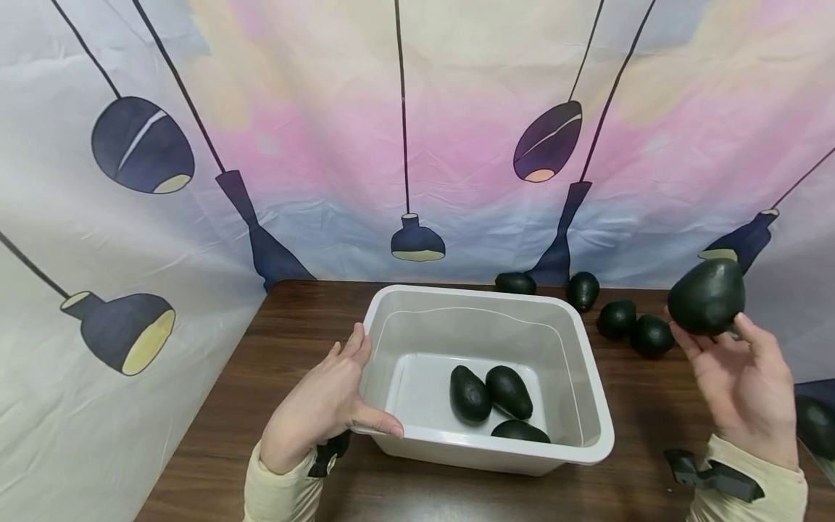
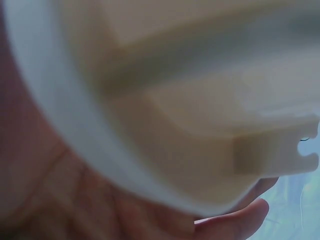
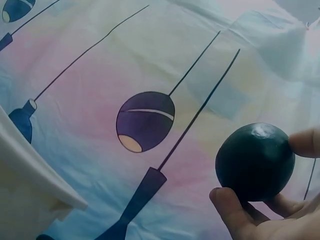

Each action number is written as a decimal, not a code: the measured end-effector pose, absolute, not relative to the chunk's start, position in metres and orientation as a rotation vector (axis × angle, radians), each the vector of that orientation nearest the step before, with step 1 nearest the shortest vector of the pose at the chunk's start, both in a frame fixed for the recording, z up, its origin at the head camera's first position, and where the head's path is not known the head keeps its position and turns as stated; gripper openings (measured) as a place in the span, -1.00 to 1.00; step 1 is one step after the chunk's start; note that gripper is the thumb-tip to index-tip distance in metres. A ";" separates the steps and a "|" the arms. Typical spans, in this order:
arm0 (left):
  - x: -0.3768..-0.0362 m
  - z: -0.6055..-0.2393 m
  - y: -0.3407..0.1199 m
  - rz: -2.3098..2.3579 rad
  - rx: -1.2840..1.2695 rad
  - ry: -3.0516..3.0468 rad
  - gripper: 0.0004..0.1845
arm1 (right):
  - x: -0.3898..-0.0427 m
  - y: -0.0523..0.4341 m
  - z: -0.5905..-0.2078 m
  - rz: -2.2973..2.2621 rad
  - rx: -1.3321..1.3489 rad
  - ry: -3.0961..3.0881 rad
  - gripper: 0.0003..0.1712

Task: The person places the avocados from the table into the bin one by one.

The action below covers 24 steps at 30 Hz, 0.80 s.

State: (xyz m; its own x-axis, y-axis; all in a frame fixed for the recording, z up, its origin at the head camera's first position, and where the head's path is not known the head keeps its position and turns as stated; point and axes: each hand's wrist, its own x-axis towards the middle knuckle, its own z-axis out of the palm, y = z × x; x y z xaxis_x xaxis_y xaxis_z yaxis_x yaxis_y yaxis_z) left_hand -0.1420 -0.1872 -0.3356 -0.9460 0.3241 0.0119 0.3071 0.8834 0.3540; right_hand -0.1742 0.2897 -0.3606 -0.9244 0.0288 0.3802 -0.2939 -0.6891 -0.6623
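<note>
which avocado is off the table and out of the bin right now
The avocado held up in the right hand. Three others lie inside the white bin; the rest sit on the table behind it.

Cream long sleeves on both arms; black strapped mount at each wrist; left hand (image 1: pixel 322 406), right hand (image 1: pixel 744 380) bare.

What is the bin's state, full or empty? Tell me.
Partly filled: the white bin holds three avocados on its floor, most of which is bare. Four more lie outside on the table.
</note>
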 end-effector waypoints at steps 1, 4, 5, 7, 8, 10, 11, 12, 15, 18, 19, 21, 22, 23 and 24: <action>-0.142 -0.336 -0.187 0.551 0.501 3.004 0.49 | -0.174 0.289 -0.360 2.676 0.518 -1.158 -0.42; -0.142 -0.336 -0.188 0.543 0.494 3.012 0.50 | -0.172 0.289 -0.358 2.701 0.540 -1.133 -0.42; -0.141 -0.336 -0.188 0.542 0.492 3.013 0.50 | -0.172 0.289 -0.358 2.714 0.547 -1.114 -0.42; -0.141 -0.336 -0.188 0.540 0.491 3.013 0.50 | -0.171 0.289 -0.358 2.721 0.548 -1.103 -0.42; -0.141 -0.336 -0.188 0.540 0.490 3.014 0.50 | -0.170 0.289 -0.358 2.714 0.545 -1.114 -0.42; -0.141 -0.336 -0.188 0.540 0.497 3.015 0.49 | -0.169 0.288 -0.358 2.697 0.543 -1.139 -0.41; -0.141 -0.336 -0.188 0.540 0.500 3.016 0.49 | -0.169 0.287 -0.358 2.693 0.553 -1.152 -0.41; -0.141 -0.336 -0.188 0.540 0.505 3.018 0.49 | -0.169 0.287 -0.358 2.694 0.568 -1.161 -0.41; -0.141 -0.337 -0.188 0.538 0.511 3.022 0.48 | -0.169 0.285 -0.357 2.704 0.657 -1.196 -0.40; -0.141 -0.337 -0.187 0.539 0.510 3.024 0.48 | -0.168 0.283 -0.354 2.591 0.664 -1.399 -0.40; -0.141 -0.337 -0.187 0.538 0.511 3.023 0.48 | -0.167 0.282 -0.353 2.546 0.663 -1.456 -0.40; -0.142 -0.337 -0.187 0.540 0.514 3.019 0.48 | -0.166 0.280 -0.352 2.474 0.630 -1.542 -0.39; -0.142 -0.337 -0.186 0.542 0.515 3.018 0.47 | -0.165 0.279 -0.351 2.451 0.613 -1.568 -0.39; -0.142 -0.336 -0.186 0.543 0.514 3.017 0.47 | -0.165 0.278 -0.351 2.458 0.624 -1.549 -0.38; -0.143 -0.336 -0.186 0.541 0.514 3.018 0.47 | -0.165 0.277 -0.351 2.466 0.637 -1.527 -0.37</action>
